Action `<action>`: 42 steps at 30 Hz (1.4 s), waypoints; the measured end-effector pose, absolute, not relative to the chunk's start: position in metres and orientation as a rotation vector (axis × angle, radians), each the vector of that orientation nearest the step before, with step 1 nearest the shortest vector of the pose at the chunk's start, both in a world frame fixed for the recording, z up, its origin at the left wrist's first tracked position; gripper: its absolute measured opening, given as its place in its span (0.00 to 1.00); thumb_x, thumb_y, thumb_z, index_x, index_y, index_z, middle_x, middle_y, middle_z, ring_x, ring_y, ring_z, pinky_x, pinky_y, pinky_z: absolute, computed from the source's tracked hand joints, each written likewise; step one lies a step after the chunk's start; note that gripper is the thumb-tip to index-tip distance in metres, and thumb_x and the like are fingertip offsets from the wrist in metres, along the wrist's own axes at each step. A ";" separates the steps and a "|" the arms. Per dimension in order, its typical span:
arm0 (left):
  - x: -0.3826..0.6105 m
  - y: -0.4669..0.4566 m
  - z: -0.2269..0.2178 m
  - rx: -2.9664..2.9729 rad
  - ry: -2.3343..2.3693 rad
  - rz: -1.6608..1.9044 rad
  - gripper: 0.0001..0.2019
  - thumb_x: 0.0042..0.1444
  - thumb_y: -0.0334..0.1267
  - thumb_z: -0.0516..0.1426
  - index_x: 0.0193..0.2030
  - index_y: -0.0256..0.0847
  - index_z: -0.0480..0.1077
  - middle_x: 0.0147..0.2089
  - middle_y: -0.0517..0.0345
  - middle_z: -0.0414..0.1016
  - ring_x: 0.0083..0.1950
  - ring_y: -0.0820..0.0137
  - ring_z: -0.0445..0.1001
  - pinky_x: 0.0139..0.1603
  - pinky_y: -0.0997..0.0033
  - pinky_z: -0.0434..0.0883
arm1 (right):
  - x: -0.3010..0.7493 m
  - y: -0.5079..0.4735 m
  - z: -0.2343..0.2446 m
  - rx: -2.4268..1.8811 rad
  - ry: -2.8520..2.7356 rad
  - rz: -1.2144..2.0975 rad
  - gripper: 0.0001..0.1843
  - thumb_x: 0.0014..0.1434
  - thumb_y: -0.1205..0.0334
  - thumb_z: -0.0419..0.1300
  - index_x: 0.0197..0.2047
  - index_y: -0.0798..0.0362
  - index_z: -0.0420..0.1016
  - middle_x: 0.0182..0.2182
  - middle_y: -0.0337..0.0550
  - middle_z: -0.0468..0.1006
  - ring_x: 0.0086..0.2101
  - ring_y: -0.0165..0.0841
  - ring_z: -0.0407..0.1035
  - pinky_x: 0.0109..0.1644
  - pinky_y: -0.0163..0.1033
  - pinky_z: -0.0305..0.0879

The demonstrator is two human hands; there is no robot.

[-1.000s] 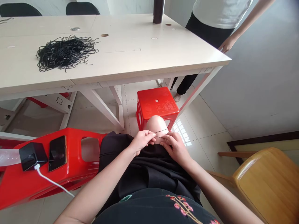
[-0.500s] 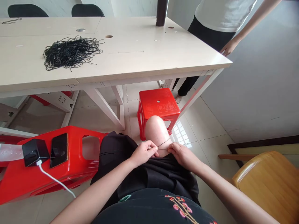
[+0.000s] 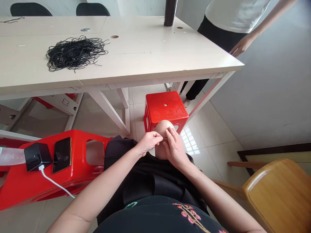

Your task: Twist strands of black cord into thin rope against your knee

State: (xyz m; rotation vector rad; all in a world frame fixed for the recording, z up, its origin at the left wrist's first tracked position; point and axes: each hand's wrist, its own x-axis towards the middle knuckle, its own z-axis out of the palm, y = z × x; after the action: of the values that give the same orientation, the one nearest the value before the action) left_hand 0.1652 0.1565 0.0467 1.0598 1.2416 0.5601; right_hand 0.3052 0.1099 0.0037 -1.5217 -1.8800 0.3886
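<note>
Since the earlier view, the right hand (image 3: 175, 149) has moved up from beside the bare knee (image 3: 163, 127) and now lies over it, fingers raised and loosely parted, while the left hand (image 3: 148, 143) sits a little farther up. The left hand's fingers are curled closed, pinching a thin black cord (image 3: 165, 138), and only a short length of that cord shows, running across the knee between the two hands. The right fingertips are right beside the cord, but whether they have hold of it I cannot tell. The knee rises out of a black skirt (image 3: 145, 174), and an embroidered floral top (image 3: 190, 213) fills the near edge of the view. Just beyond the knee, a red plastic stool (image 3: 165, 108) stands upright on the tiled floor (image 3: 206, 129). To the left, a second red stool (image 3: 77, 161) lies on its side, carrying a black charger (image 3: 36, 156) and a phone (image 3: 62, 155), with a white cable (image 3: 54, 184) trailing from the charger. A wooden chair (image 3: 279, 194) sits near on the right. Farther off, a tangled pile of black cords (image 3: 75, 53) lies on the desk (image 3: 157, 61), and a co-worker's hand (image 3: 241, 45) hangs just off its far right edge
</note>
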 end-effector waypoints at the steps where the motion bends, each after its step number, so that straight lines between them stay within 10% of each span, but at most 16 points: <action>1: 0.164 0.158 0.048 1.042 1.232 0.566 0.06 0.47 0.36 0.56 0.26 0.37 0.65 0.19 0.67 0.60 0.20 0.82 0.54 0.21 0.79 0.51 | 0.307 0.112 0.004 -1.515 -1.871 0.344 0.17 0.63 0.59 0.49 0.51 0.55 0.70 0.58 0.57 0.63 0.59 0.46 0.55 0.58 0.59 0.58; 9: 0.171 0.151 0.039 0.900 1.213 0.592 0.07 0.46 0.37 0.56 0.25 0.37 0.62 0.19 0.67 0.59 0.18 0.84 0.52 0.18 0.79 0.46 | 0.377 0.148 0.012 -1.401 -1.933 0.659 0.11 0.61 0.62 0.53 0.40 0.51 0.77 0.31 0.43 0.77 0.30 0.31 0.71 0.35 0.37 0.70; 16: 0.175 0.147 0.033 0.893 1.266 0.595 0.07 0.46 0.38 0.56 0.24 0.37 0.63 0.20 0.65 0.62 0.19 0.82 0.56 0.19 0.80 0.50 | 0.395 0.155 0.021 -1.618 -2.114 0.406 0.15 0.60 0.64 0.50 0.35 0.54 0.78 0.36 0.51 0.78 0.38 0.40 0.70 0.44 0.50 0.66; 42: 0.172 0.153 0.026 1.120 1.295 0.614 0.10 0.46 0.43 0.59 0.28 0.37 0.71 0.27 0.60 0.70 0.32 0.74 0.65 0.37 0.73 0.61 | 0.374 0.157 0.028 -1.646 -1.896 0.880 0.11 0.59 0.54 0.53 0.36 0.53 0.69 0.33 0.44 0.76 0.34 0.34 0.70 0.39 0.41 0.67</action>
State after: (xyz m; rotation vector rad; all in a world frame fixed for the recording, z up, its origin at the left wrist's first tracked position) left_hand 0.1718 0.1527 0.0256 1.1203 1.2954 0.6137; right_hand 0.3745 0.1571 0.0277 -1.6456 -1.8958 0.8797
